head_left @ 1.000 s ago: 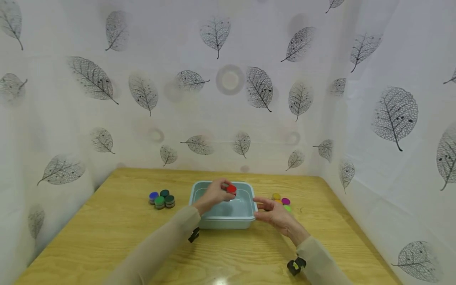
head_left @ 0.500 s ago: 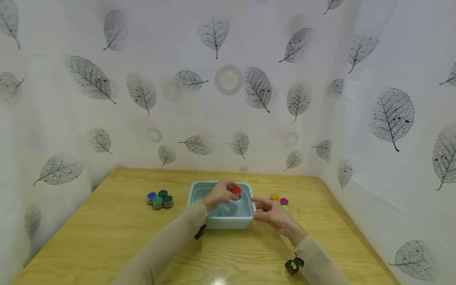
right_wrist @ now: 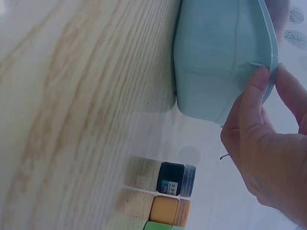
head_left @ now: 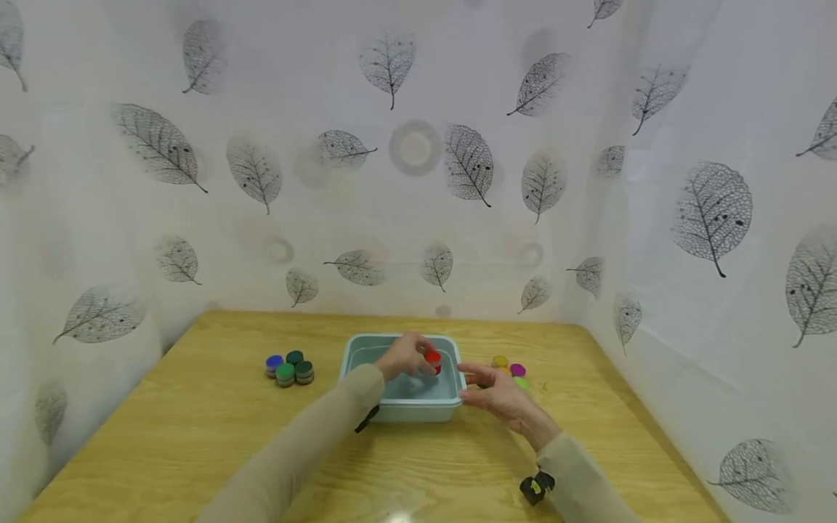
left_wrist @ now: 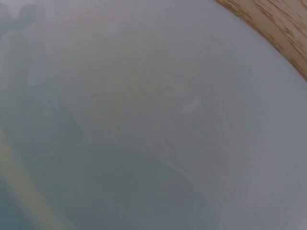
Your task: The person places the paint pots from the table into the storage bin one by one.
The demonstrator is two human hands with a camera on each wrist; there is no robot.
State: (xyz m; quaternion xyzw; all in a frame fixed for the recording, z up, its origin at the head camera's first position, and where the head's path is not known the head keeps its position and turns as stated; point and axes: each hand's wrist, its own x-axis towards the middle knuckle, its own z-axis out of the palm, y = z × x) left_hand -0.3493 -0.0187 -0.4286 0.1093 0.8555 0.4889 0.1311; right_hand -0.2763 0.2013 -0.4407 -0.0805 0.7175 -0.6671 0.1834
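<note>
My left hand (head_left: 404, 356) reaches into a pale blue-green plastic basin (head_left: 418, 414) and pinches a small red-lidded paint jar (head_left: 433, 361) near the inner right side. In the left wrist view, only the blurred, pale basin wall (left_wrist: 192, 105) fills most of the frame; neither hand nor jar shows there. At the basin's right end, my right hand (head_left: 503, 398) grips the rim. The right wrist view has its thumb and fingers (right_wrist: 254, 100) on either side of the basin's rim (right_wrist: 268, 43).
Left of the basin stand several paint jars: blue (head_left: 275, 362), green (head_left: 285, 372) and dark green ones (head_left: 304, 369). On the right sit yellow (head_left: 500, 361), magenta (head_left: 517, 370), black (right_wrist: 171, 178) and orange (right_wrist: 165, 210) jars. A leaf-print curtain (head_left: 366, 218) encloses the wooden table (head_left: 196, 421).
My left hand has carried the red-lidded jar rightward and lower into the basin. My right hand has stayed at the rim, while the head view has shifted slightly.
</note>
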